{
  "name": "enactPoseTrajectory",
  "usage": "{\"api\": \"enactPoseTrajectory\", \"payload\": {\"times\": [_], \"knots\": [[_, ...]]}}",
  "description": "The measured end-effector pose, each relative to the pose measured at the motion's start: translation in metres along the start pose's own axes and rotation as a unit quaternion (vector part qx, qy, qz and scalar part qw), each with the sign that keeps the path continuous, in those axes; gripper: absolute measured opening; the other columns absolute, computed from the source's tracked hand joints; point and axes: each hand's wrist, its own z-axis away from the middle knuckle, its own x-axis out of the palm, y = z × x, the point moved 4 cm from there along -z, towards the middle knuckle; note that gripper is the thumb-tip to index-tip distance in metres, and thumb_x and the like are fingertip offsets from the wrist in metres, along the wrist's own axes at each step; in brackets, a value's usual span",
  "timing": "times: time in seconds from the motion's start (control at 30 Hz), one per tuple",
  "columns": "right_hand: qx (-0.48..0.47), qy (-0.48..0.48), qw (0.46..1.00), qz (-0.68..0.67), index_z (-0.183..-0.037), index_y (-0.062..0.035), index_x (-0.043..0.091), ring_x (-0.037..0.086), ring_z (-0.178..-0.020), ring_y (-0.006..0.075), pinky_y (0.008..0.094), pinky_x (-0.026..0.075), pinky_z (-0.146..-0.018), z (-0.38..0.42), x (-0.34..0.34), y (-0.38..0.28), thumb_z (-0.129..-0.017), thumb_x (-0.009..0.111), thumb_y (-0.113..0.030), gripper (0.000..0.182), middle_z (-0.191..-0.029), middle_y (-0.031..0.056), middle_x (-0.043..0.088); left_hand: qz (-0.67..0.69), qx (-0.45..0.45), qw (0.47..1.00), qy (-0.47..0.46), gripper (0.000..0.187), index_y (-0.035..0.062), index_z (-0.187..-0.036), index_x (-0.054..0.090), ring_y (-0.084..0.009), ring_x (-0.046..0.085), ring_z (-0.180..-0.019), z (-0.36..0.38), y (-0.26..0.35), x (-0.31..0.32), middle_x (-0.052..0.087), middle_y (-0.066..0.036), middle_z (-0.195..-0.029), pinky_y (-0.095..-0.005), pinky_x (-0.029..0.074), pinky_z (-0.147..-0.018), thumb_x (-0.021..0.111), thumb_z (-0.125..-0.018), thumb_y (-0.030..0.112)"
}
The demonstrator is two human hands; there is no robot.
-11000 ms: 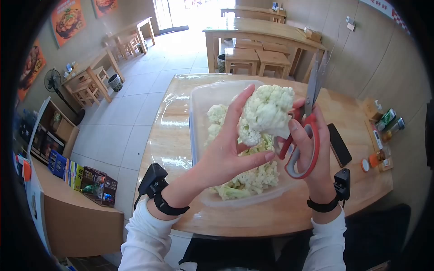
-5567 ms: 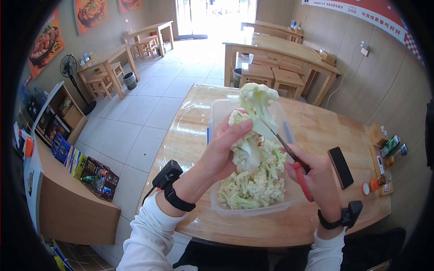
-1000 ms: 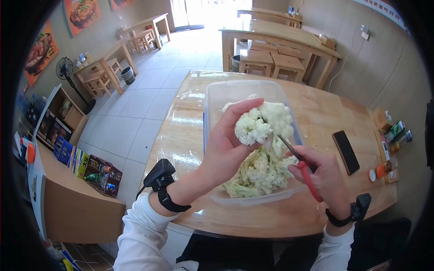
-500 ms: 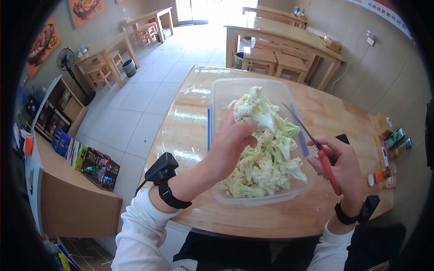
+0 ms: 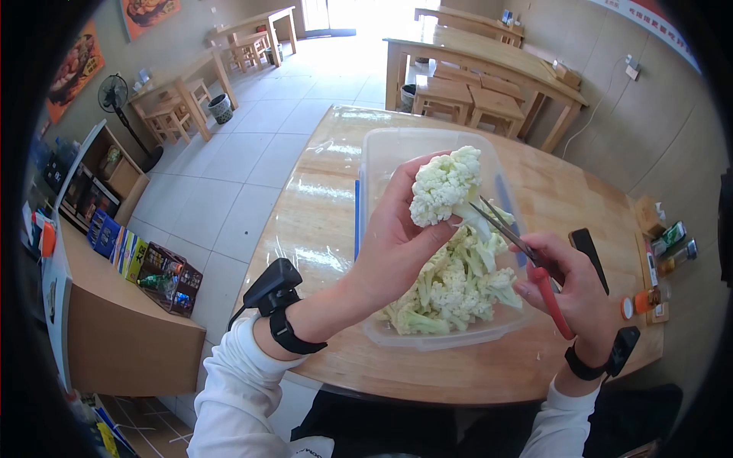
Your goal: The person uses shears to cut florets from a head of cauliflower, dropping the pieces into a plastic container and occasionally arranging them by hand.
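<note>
My left hand (image 5: 401, 229) grips a cauliflower piece (image 5: 447, 187) and holds it up over a clear plastic container (image 5: 385, 145). Red-handled scissors (image 5: 544, 286) sit in my right hand (image 5: 569, 278), fingers wrapped round the handles. Their blades are parted and point up and left, with the tips right at the stem of the held piece. Below, a pile of cut cauliflower florets (image 5: 458, 286) fills the near part of the container. My left forearm and hand hide some of the container's left side.
The container stands on a glossy wooden table (image 5: 305, 214). A black phone (image 5: 589, 259) lies right of my right hand. Condiment bottles (image 5: 676, 256) and an orange-lidded jar (image 5: 645, 299) line the right edge. A cabinet (image 5: 130, 320) stands at left; tables and stools are beyond.
My left hand has turned the cauliflower piece, so its head faces me and its stem points right. The scissors have opened, and their blades have come to the stem.
</note>
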Motion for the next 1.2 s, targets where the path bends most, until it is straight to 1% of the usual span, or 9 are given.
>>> {"api": "enactPoseTrajectory", "payload": {"times": [0.07, 0.2, 0.27, 0.6, 0.7, 0.77, 0.9, 1.0, 1.2], "knots": [[0.003, -0.010, 1.000, 0.004, -0.111, -0.0001, 0.054, 0.045, -0.067, 0.0063, 0.0199, 0.041, -0.064, 0.001, 0.000, -0.003, -0.072, 0.072, -0.006, 0.043, -0.074, -0.0004, 0.048, -0.031, 0.013, 0.999, -0.017, 0.053, 0.0053, -0.130, 0.034, -0.0099, 0.048, -0.109, 0.000, 0.001, 0.000, 0.048, -0.003, -0.118, -0.0254, 0.042, -0.091, 0.053, -0.082, -0.008], [-0.030, -0.037, 0.998, 0.033, -0.112, 0.0007, 0.053, 0.045, -0.068, 0.0062, 0.0208, 0.042, -0.065, 0.003, 0.002, -0.004, -0.073, 0.072, -0.007, 0.044, -0.076, 0.0006, 0.050, -0.074, 0.054, 0.996, -0.014, 0.054, 0.0051, -0.129, 0.034, -0.0109, 0.046, -0.113, 0.000, -0.001, -0.002, 0.046, -0.004, -0.123, -0.0251, 0.042, -0.091, 0.050, -0.081, -0.011], [-0.040, -0.031, 0.998, 0.028, -0.112, 0.0009, 0.054, 0.045, -0.067, 0.0061, 0.0206, 0.042, -0.064, 0.002, 0.005, 0.001, -0.074, 0.072, -0.007, 0.043, -0.075, 0.0008, 0.050, -0.096, 0.057, 0.993, -0.034, 0.050, 0.0056, -0.129, 0.036, -0.0145, 0.044, -0.116, 0.000, -0.003, -0.003, 0.043, -0.006, -0.125, -0.0298, 0.041, -0.094, 0.052, -0.083, -0.008], [0.002, -0.009, 1.000, 0.016, -0.112, 0.0011, 0.054, 0.043, -0.066, 0.0052, 0.0193, 0.040, -0.062, 0.000, 0.007, 0.003, -0.075, 0.072, -0.008, 0.042, -0.073, -0.0005, 0.049, -0.149, 0.039, 0.987, -0.040, 0.052, 0.0070, -0.133, 0.033, -0.0145, 0.044, -0.116, -0.001, -0.001, -0.001, 0.043, -0.006, -0.125, -0.0281, 0.045, -0.088, 0.053, -0.085, -0.002], [-0.023, -0.005, 1.000, 0.011, -0.113, 0.0012, 0.054, 0.044, -0.068, 0.0049, 0.0186, 0.041, -0.065, 0.000, 0.004, 0.003, -0.074, 0.072, -0.008, 0.044, -0.075, -0.0008, 0.049, -0.122, 0.039, 0.991, -0.041, 0.051, 0.0067, -0.133, 0.033, -0.0135, 0.044, -0.115, -0.001, 0.000, -0.002, 0.044, -0.005, -0.125, -0.0271, 0.045, -0.086, 0.055, -0.087, 0.003], [-0.015, -0.012, 1.000, -0.002, -0.113, 0.0013, 0.054, 0.044, -0.069, 0.0049, 0.0186, 0.041, -0.067, 0.000, 0.003, 0.002, -0.074, 0.073, -0.009, 0.044, -0.076, -0.0014, 0.049, -0.066, -0.010, 0.997, -0.035, 0.050, 0.0064, -0.133, 0.033, -0.0127, 0.043, -0.114, -0.001, 0.001, -0.003, 0.044, -0.005, -0.125, -0.0268, 0.045, -0.087, 0.055, -0.089, 0.007], [0.013, -0.048, 0.998, -0.041, -0.113, 0.0014, 0.054, 0.045, -0.071, 0.0048, 0.0189, 0.041, -0.069, -0.002, 0.002, 0.004, -0.075, 0.073, -0.010, 0.044, -0.077, -0.0031, 0.048, -0.038, -0.015, 0.998, -0.045, 0.049, 0.0065, -0.133, 0.033, -0.0121, 0.043, -0.115, -0.001, -0.001, -0.002, 0.043, -0.005, -0.125, -0.0266, 0.044, -0.088, 0.054, -0.089, 0.007], [0.028, -0.074, 0.996, -0.052, -0.113, 0.0016, 0.053, 0.045, -0.072, 0.0044, 0.0185, 0.040, -0.067, -0.005, -0.003, 0.008, -0.075, 0.073, -0.010, 0.044, -0.079, -0.0031, 0.048, -0.054, 0.025, 0.997, -0.058, 0.050, 0.0068, -0.134, 0.032, -0.0121, 0.043, -0.114, -0.002, 0.000, -0.001, 0.043, -0.004, -0.125, -0.0262, 0.043, -0.088, 0.054, -0.089, 0.007], [-0.003, -0.059, 0.997, -0.055, -0.113, 0.0017, 0.053, 0.043, -0.071, 0.0041, 0.0186, 0.038, -0.064, -0.006, 0.005, 0.008, -0.076, 0.071, -0.008, 0.042, -0.077, -0.0037, 0.047, -0.094, 0.018, 0.992, -0.085, 0.053, 0.0060, -0.136, 0.031, -0.0121, 0.043, -0.113, 0.000, -0.002, 0.001, 0.042, -0.005, -0.125, -0.0257, 0.042, -0.088, 0.054, -0.089, 0.006]]}}
